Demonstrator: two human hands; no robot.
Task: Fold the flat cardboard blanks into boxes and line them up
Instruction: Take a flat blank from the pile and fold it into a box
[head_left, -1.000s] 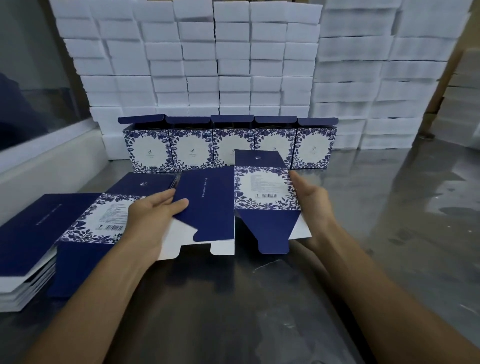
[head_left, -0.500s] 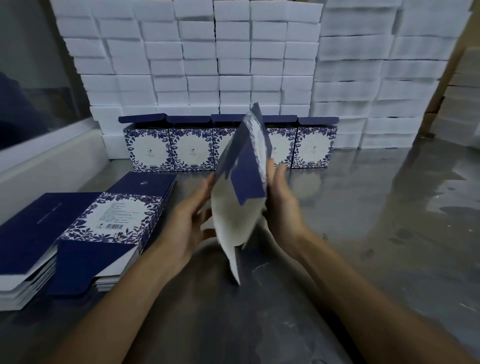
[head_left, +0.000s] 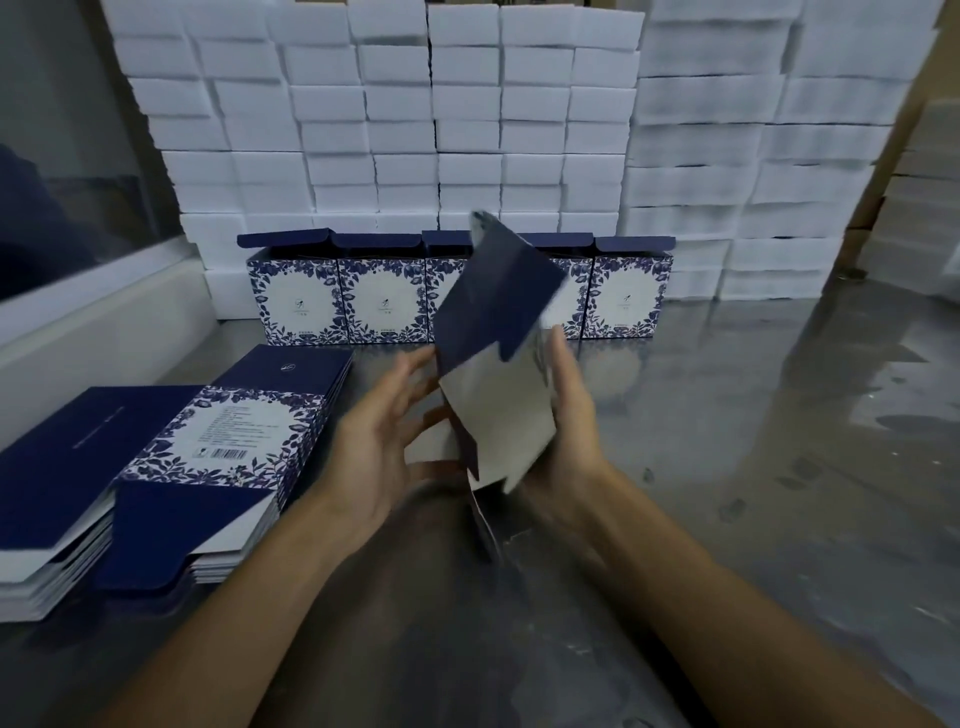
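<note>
Two bare forearms reach out over a grey, glossy table (head_left: 779, 467), lifting a half-opened blank (head_left: 493, 374) above its middle. The right hand (head_left: 563, 415) cups the blank's right edge, palm inward, fingers upright along the card. The left hand (head_left: 379, 436) meets the left side with spread, nearly straight fingers; whether its thumb pinches the card cannot be told, as the blank blurs there. The blank stands tilted, navy upper panel leaning right, white inner face toward the camera, and a loose flap hangs below the hands.

Left of the hands, two stacks of flat blanks lie side by side on the table: a nearer stack (head_left: 208, 467) topped by a floral panel with a barcode, and a navy stack (head_left: 57, 467) at the frame's edge.

Farther back, five folded boxes (head_left: 384, 301) stand in a row, touching one another, blue floral fronts facing the camera and navy lids raised; the held blank partly covers the fourth. Behind them, white blocks (head_left: 467, 130) are piled in tall columns against the wall.
</note>
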